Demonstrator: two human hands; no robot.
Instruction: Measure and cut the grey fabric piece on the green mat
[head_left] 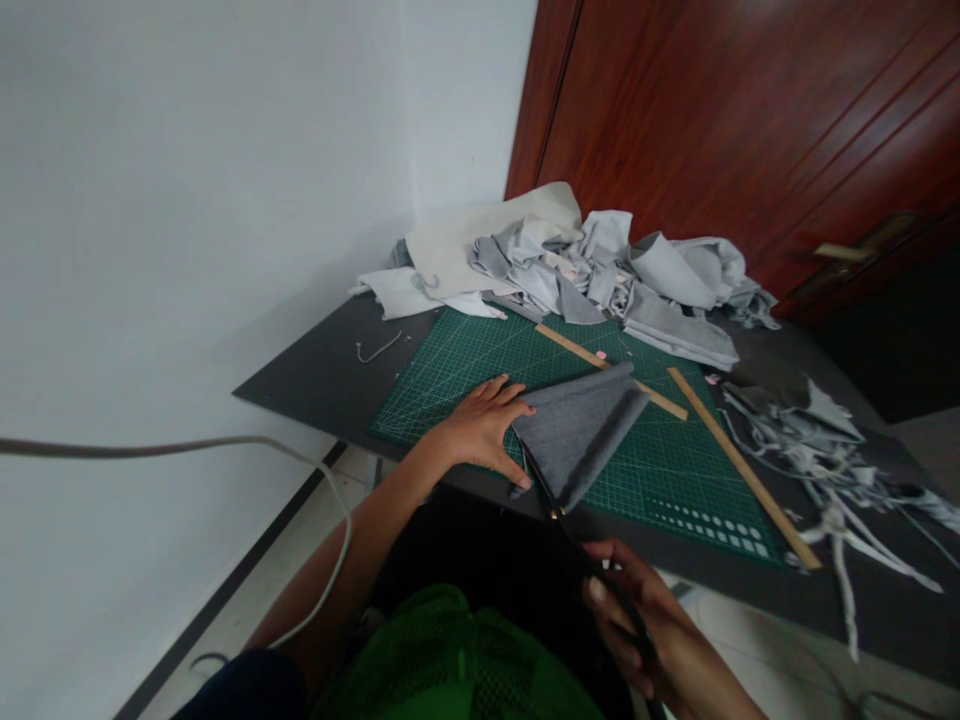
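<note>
My right hand is closed round the handles of black scissors at the table's front edge. Their blades reach up along the left edge of a grey piece of fabric, which has a folded edge on its right side. My left hand lies flat with fingers spread, its fingertips touching the fabric's left side. A small dark scrap sits by the left thumb. Under the fabric is a green cutting mat. How far the blades are apart I cannot tell.
Two wooden rulers, one slanting behind the fabric and a longer one at right, lie on the mat. Grey and white cloth is heaped at the back, with scraps at right. A pale cable hangs across the left.
</note>
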